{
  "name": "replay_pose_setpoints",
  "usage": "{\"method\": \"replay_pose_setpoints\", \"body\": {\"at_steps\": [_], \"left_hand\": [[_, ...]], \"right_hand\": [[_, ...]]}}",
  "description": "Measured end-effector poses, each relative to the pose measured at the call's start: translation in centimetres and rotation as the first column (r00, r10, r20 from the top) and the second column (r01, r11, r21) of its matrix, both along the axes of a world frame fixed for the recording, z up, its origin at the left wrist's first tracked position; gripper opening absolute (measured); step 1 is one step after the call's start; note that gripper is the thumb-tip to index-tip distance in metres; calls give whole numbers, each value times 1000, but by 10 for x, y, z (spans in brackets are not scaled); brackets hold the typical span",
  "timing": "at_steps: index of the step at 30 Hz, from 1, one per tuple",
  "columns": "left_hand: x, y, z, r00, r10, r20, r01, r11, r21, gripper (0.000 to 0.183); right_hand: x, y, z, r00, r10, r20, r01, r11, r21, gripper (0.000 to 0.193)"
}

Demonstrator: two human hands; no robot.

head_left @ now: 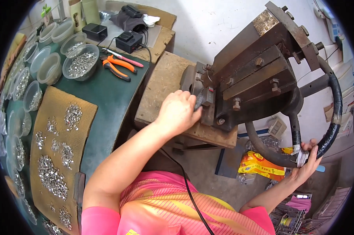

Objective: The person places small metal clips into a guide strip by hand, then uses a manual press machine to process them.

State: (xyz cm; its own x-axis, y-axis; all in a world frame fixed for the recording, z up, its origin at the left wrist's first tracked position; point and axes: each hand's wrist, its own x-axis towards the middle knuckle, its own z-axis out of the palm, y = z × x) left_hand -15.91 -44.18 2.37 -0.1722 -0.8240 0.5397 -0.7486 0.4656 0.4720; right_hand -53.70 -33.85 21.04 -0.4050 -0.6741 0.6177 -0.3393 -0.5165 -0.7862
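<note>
A dark, heavy hand press [259, 74] with thick bolts stands on a wooden stand [161, 78] to the right of the table. My left hand [179, 111] is at the press's lower die block [209, 102], its fingers curled and pressed together. The fingertips face the block, and whatever they hold is hidden. At the far right a large round handwheel [335, 105], partly wrapped in black tape, joins the press. My right hand [308, 158] wraps round its lower rim, beside a patch of pale tape.
On the green table [106, 98] lie a tan mat [83, 117] with piles of small metal parts, a plastic tub of parts [81, 62] among several others, and orange-handled pliers [120, 65]. A black cable [186, 188] hangs before me. A yellow-red bag [259, 164] is on the floor.
</note>
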Motion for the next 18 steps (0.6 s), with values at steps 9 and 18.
{"method": "replay_pose_setpoints", "body": {"at_steps": [9, 18], "left_hand": [[112, 102, 32, 989, 89, -118, -71, 986, 150, 25], [164, 346, 90, 645, 761, -67, -572, 539, 618, 27]], "right_hand": [[115, -27, -47, 704, -331, -629, -231, 731, -642, 45], [334, -51, -150, 45, 978, -203, -900, 128, 417, 30]]}}
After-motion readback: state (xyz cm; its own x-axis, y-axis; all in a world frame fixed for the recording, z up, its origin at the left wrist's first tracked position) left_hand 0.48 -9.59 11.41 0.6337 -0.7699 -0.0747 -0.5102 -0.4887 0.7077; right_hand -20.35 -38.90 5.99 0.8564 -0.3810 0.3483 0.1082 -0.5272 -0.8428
